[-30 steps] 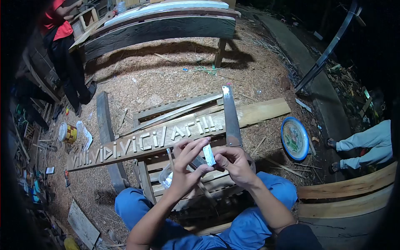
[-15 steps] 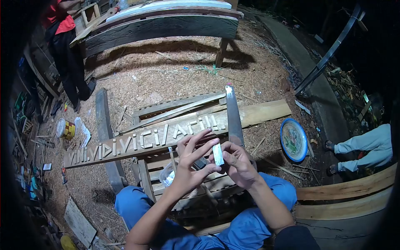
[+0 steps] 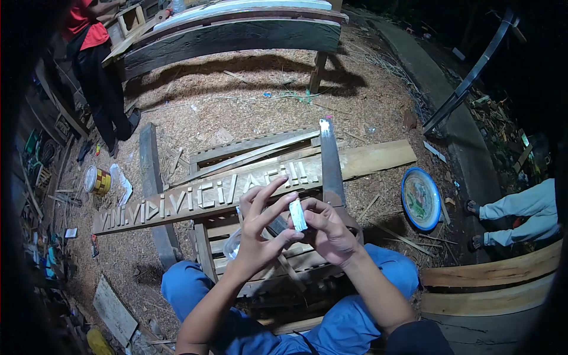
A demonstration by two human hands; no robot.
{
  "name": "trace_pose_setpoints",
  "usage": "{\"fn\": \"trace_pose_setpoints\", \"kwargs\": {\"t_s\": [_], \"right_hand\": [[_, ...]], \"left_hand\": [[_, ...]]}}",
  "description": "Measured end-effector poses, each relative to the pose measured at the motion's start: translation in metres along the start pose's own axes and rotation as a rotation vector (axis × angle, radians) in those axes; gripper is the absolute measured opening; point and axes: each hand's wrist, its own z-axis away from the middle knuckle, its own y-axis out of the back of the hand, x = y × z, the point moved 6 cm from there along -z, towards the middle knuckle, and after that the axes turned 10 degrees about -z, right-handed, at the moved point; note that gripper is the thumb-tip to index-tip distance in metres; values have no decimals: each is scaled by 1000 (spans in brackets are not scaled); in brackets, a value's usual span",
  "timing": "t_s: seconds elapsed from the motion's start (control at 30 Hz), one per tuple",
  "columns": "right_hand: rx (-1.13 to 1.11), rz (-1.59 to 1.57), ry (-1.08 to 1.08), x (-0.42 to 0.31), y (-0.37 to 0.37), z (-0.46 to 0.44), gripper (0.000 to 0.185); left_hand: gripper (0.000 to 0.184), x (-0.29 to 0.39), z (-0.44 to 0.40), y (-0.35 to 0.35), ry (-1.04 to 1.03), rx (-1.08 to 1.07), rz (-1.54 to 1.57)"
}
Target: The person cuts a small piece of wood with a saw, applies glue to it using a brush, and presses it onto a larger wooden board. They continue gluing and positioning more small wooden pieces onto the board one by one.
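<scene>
A small flat piece coated in white (image 3: 297,215) is pinched between the fingers and thumb of my right hand (image 3: 332,234). What it is made of is hidden by the coating. My left hand (image 3: 260,222) has its fingers spread; one fingertip and the thumb are close to the ends of the piece, and I cannot tell whether they touch it. Just beyond my hands lies a long wooden board (image 3: 370,160) with raised strip letters (image 3: 198,197). My hands partly cover a plastic tub (image 3: 232,245) holding something white.
Under the board is a slatted wooden frame (image 3: 204,248). To the right lies a blue-rimmed tray (image 3: 438,204), with a seated person's legs (image 3: 520,213) past it. A person in red (image 3: 94,35) stands by a workbench (image 3: 236,44). A yellow bucket (image 3: 98,180) sits left.
Both hands and the white-coated piece have shifted slightly left, and the piece has tilted. The view has moved a little. The standing person's arms have shifted slightly.
</scene>
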Motion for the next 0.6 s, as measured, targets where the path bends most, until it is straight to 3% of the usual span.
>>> {"fn": "trace_pose_setpoints", "kwargs": {"t_s": [0.27, 0.6], "right_hand": [[14, 19, 9, -2, 3, -1, 24], [28, -38, -43, 6, 7, 4, 29]], "left_hand": [[66, -2, -2, 4, -34, 114, 4], [63, -7, -4, 6, -11, 21, 113]]}}
